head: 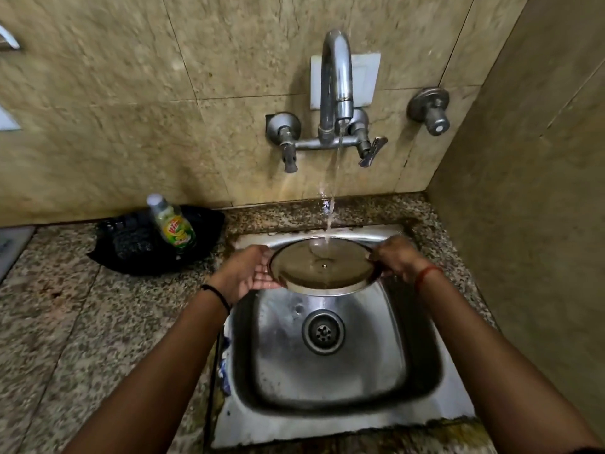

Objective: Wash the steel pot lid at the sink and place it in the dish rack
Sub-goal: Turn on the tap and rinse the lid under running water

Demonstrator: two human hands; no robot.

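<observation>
The round steel pot lid [322, 267] is held level over the far part of the steel sink [330, 417], hollow side up. Water runs from the curved tap [335, 80] onto the lid near its far rim and pools inside it. My left hand [244, 273] grips the lid's left edge, palm turned toward it. My right hand [397, 257] pinches the right edge. No dish rack is in view.
A bottle of dish soap [172, 224] stands in a black holder [131, 244] on the granite counter [82, 322], left of the sink. The sink's drain [323, 331] is uncovered. A tiled side wall [530, 224] closes in the right. A separate wall valve [430, 109] sits right of the tap.
</observation>
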